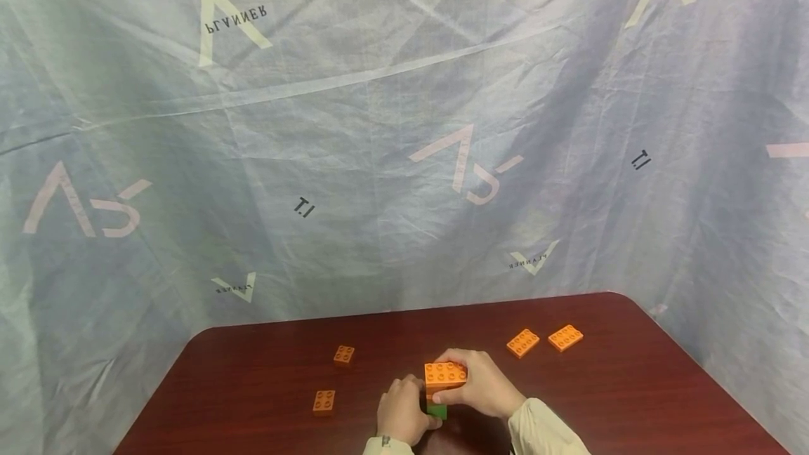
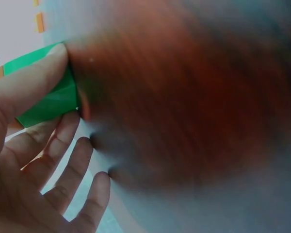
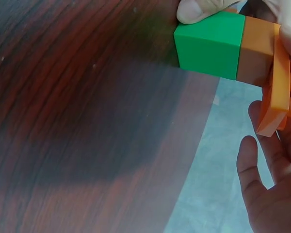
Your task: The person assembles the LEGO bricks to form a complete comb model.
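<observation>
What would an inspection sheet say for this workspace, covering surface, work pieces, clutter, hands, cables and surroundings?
Surface: red-brown wood-grain table.
Work pieces: green block at the bottom, brownish-orange block above it, studded orange plate on top; whether the plate is fully seated, cannot tell.
Clutter: two four-stud orange bricks loose at left; two flat orange plates loose at far right.
Grips: left grip pinches the green block; right grip holds the studded orange plate.
Cables: nothing seen.
Surroundings: printed grey fabric behind and on both sides.
</observation>
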The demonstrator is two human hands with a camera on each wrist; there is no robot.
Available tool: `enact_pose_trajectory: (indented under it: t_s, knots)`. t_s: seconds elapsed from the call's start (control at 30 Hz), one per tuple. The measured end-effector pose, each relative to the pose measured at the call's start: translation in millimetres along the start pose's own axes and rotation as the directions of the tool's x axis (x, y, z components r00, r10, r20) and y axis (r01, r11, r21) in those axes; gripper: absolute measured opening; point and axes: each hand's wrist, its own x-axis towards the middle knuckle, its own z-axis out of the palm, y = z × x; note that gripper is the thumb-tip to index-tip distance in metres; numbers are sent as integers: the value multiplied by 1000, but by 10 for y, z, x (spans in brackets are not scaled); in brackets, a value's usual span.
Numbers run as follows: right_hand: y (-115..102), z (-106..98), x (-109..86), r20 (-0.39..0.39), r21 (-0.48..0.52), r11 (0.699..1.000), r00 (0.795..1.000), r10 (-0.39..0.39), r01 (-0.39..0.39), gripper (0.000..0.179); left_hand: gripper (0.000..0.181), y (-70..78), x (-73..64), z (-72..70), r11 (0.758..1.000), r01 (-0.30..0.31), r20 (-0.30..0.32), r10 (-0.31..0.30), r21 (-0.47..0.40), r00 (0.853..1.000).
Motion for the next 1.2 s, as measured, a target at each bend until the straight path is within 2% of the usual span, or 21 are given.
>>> enact_pose_trajectory:
  t_s: [0.5, 0.87, 1.2]
  knots:
    - [-9, -7, 23, 34, -10, 1000, 999, 0, 0, 34, 52, -29, -11, -6, 1000, 0, 24, 1, -23, 1000]
    - [-5, -20, 17, 16, -18, 1000, 1000, 10, -10, 35, 36, -119, 4, -134, 985, -36, 127, 58, -171, 990]
    - [7, -16, 22, 21, -32, 999, 999, 24, -23, 35, 36, -141, 1, -169, 980, -42, 113, 65, -193, 992]
